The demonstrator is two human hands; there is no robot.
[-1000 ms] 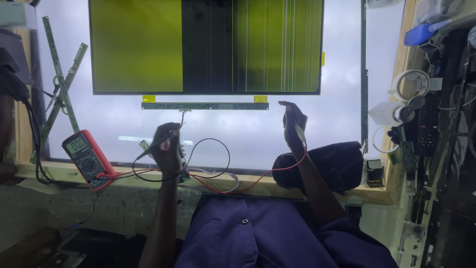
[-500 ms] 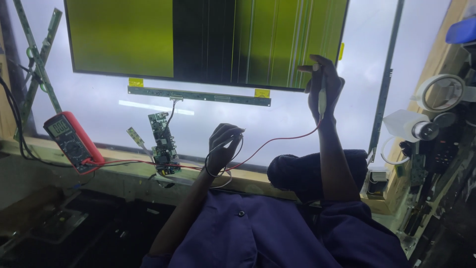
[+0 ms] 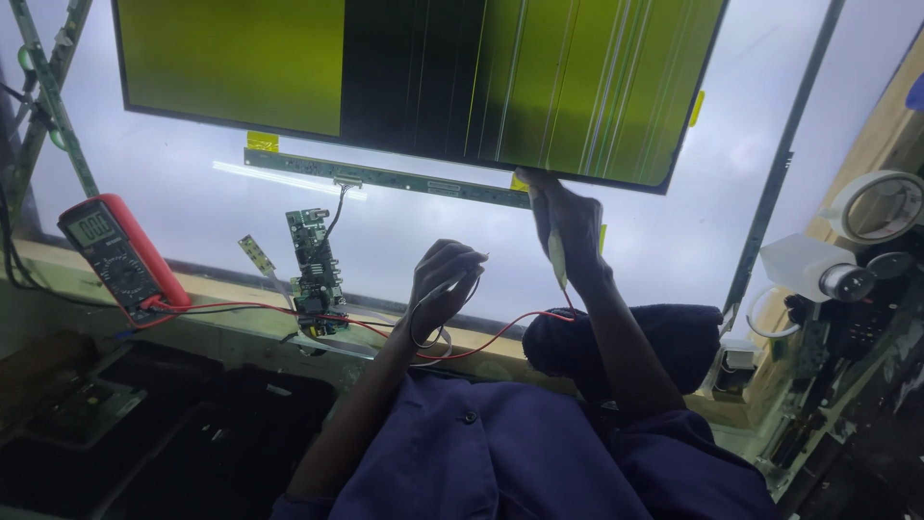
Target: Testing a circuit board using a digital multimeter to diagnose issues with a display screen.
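Probes are out: my right hand point(image 3: 570, 223) pinches the pale probe point(image 3: 556, 256) against the narrow green strip board point(image 3: 385, 177) under the streaked yellow-green panel point(image 3: 423, 77); my left hand point(image 3: 441, 287) curls around thin wires point(image 3: 423, 332). I'd hold the tip steady, wrist braced.

Strong backlight from glowing white light table point(image 3: 674, 231); foreground dim (hands nearly silhouetted). Sharp centre, corners dark, tilted framing.

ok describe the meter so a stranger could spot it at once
Start at the big yellow-green screen and drop to the lit table's left edge. The meter lies there: a handheld box with a red casing, grey display and dial, the only red-cased thing around.
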